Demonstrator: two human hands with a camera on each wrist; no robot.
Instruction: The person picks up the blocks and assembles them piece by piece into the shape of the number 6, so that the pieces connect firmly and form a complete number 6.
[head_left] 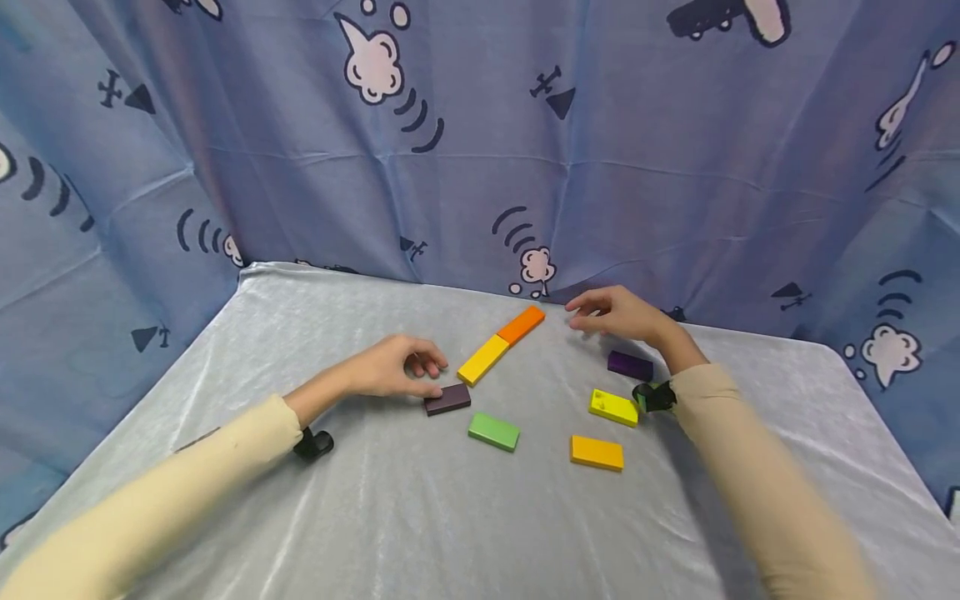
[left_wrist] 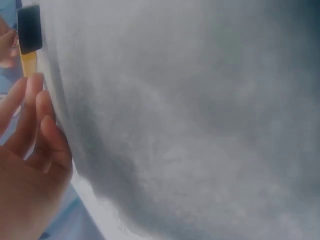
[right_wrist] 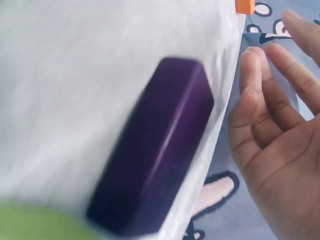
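My left hand [head_left: 397,367] hovers by a dark plum block [head_left: 447,399], its thumb tip at the block's near left corner; whether they touch I cannot tell. In the left wrist view this dark block [left_wrist: 30,30] lies beyond the loosely curled fingers, which hold nothing. A yellow block [head_left: 483,359] and an orange block [head_left: 521,326] lie end to end in a slanting line between the hands. To the right of that line my right hand [head_left: 618,315] is raised with relaxed fingers and nothing in them. A dark purple block [right_wrist: 152,150] rests near its wrist.
Closer to me lie a green block [head_left: 493,432], a bright yellow block [head_left: 613,407] and an amber block [head_left: 597,453]. All rest on a pale cloth-covered table [head_left: 420,517]. A blue patterned curtain [head_left: 480,192] hangs behind the table's far edge.
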